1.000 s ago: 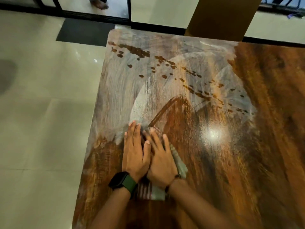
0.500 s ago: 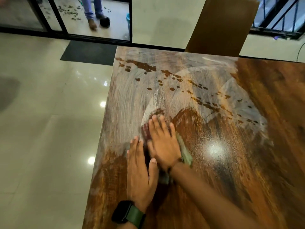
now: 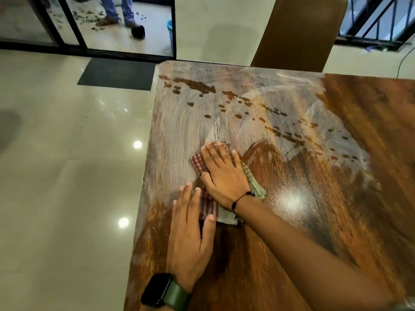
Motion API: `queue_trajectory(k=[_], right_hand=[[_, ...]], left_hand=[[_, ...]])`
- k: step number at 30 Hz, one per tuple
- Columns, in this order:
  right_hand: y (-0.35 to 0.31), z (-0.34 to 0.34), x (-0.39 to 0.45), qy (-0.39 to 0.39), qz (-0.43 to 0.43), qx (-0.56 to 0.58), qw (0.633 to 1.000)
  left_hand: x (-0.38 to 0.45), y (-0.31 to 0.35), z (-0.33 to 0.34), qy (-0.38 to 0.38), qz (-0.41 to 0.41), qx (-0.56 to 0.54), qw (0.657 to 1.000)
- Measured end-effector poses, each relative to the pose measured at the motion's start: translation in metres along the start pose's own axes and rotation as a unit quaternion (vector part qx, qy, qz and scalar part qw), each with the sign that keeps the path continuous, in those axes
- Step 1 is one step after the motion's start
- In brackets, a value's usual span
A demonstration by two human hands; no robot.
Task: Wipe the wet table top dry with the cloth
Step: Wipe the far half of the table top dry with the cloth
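Near the left edge of the wet wooden table top [image 3: 336,198], your right hand [image 3: 224,176] presses flat, fingers straight, on the checked cloth [image 3: 198,163]. Your left hand [image 3: 190,234] lies flat just beside it, fingers straight, thumb touching the cloth's near edge.

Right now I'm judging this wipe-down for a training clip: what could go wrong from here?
1. The right hand presses a bunched cloth; it may only smear the hazy film on the table top.
2. The droplets near the far edge lie beyond the cloth and could be missed.
3. The left hand lies mostly on bare table beside the cloth, so it may leave marks.
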State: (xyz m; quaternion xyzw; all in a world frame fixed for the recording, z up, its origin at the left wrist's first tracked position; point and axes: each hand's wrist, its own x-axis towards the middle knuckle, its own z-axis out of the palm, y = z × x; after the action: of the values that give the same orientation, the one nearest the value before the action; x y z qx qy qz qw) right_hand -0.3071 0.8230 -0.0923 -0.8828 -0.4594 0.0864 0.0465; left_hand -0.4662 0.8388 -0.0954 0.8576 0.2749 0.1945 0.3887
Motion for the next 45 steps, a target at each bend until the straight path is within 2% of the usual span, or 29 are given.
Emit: queue_trajectory(k=[2, 3, 6, 8, 11, 13, 16, 18, 20, 24, 28, 30, 34, 38, 41, 43, 45], right_hand=[[-0.011, 0.007, -0.025, 0.031, -0.007, -0.017, 0.999], [-0.020, 0.009, -0.044, 0.038, -0.040, -0.002, 0.998], [-0.042, 0.018, -0.094, -0.039, -0.174, 0.069, 0.982], [-0.040, 0.018, -0.096, -0.040, -0.212, 0.069, 0.974], [-0.030, 0.016, -0.061, -0.028, -0.204, 0.045, 0.977], [-0.025, 0.012, -0.027, -0.025, -0.151, -0.010, 0.988], [-0.022, 0.002, 0.012, -0.019, -0.052, -0.005, 0.998], [-0.026, 0.001, 0.012, -0.016, -0.035, -0.003, 0.999], [-0.035, 0.006, -0.010, -0.013, -0.056, -0.003, 0.998], [-0.053, 0.020, -0.072, 0.014, -0.163, 0.025, 0.986], [-0.044, 0.020, -0.063, -0.014, -0.212, 0.024, 0.977], [-0.039, 0.013, -0.030, -0.013, -0.188, 0.008, 0.982], [-0.030, -0.001, 0.044, -0.019, -0.080, -0.004, 0.997], [-0.041, -0.001, 0.048, -0.017, -0.045, -0.020, 0.999], [-0.066, 0.011, -0.011, -0.006, -0.116, -0.008, 0.993], [-0.083, 0.020, -0.053, -0.007, -0.183, 0.016, 0.983], [-0.086, 0.028, -0.069, -0.029, -0.206, 0.031, 0.978]], left_hand=[[0.003, 0.000, -0.006, 0.019, -0.010, -0.007, 1.000], [0.005, -0.002, -0.009, 0.026, -0.007, -0.005, 1.000], [0.012, -0.010, -0.019, 0.026, 0.002, 0.022, 0.999], [0.013, -0.013, -0.021, 0.021, 0.011, 0.043, 0.999], [0.011, -0.015, -0.016, 0.008, 0.015, 0.038, 0.999], [0.011, -0.015, -0.012, 0.005, 0.018, 0.046, 0.999], [0.009, -0.014, -0.013, 0.015, 0.009, 0.052, 0.998], [0.007, -0.015, -0.019, 0.030, -0.008, 0.049, 0.998], [0.006, -0.019, -0.026, 0.051, -0.033, 0.052, 0.997], [0.007, -0.028, -0.037, 0.100, -0.132, 0.050, 0.985], [0.009, -0.032, -0.035, 0.083, -0.129, 0.050, 0.987], [0.010, -0.032, -0.034, 0.104, -0.137, 0.023, 0.985], [0.008, -0.027, -0.039, 0.135, -0.170, -0.050, 0.975], [0.006, -0.024, -0.048, 0.158, -0.227, -0.197, 0.941], [0.010, -0.023, -0.055, 0.174, -0.262, -0.290, 0.904], [0.012, -0.026, -0.058, 0.179, -0.271, -0.303, 0.896], [0.012, -0.028, -0.057, 0.179, -0.279, -0.315, 0.889]])
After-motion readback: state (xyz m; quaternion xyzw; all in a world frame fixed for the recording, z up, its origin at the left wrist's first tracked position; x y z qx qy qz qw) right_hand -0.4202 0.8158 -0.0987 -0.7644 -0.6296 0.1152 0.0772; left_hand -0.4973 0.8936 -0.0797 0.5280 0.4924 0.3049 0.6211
